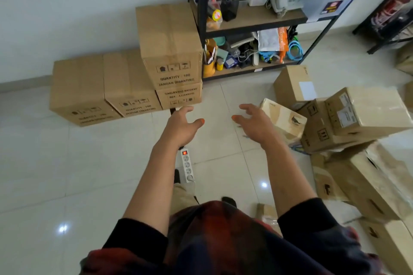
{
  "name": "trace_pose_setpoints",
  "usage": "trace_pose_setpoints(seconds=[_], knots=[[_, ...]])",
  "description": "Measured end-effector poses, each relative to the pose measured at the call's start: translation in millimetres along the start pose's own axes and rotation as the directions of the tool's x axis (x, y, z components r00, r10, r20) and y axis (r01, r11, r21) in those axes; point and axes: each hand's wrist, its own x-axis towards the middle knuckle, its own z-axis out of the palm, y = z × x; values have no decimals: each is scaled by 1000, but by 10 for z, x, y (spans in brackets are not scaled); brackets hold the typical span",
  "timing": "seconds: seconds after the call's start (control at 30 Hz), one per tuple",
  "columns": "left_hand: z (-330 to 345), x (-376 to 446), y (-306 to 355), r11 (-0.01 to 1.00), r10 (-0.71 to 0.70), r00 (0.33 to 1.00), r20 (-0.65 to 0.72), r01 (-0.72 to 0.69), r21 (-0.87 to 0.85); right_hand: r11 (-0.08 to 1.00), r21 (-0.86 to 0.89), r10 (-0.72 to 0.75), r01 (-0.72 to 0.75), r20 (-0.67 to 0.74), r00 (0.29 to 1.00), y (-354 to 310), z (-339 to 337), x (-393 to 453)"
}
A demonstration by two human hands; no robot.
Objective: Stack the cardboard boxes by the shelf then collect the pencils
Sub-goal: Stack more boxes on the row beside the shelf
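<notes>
Beside the shelf [252,19], two stacked boxes [172,51]; hands [183,123] empty.

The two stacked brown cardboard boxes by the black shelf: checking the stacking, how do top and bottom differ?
The top brown cardboard box shows its print upright; the bottom brown cardboard box shows it upside down. The top one's lid shows; the bottom one's is covered. Both carry the same QUANTITY 100 print.

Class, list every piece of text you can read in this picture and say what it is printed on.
"QUANTITY 100 JANGAN DIBANTING": top stacked box.
Same words upside down: box beneath it.
"QUANTITY", "JANGAN DIBANTING", fainter: middle floor box.
Left floor box print, white labels on right-hand box: too blurred.
</notes>
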Motion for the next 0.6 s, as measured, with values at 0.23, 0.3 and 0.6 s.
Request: trace_pose_setpoints(seconds=[0.23,0.3,0.6], knots=[[765,-911,-121,999,-26,999,-19,26,-38,999,32,20,-20,22,1000,658,-265,-523],[841,-1111,-150,999,-30,999,-28,29,-16,1000,23,-9,8,44,999,718,-258,-629],[988,-2016,-347,999,-34,993,-114,32,-26,994,34,-104,101,87,991,1005,-161,-1331]])
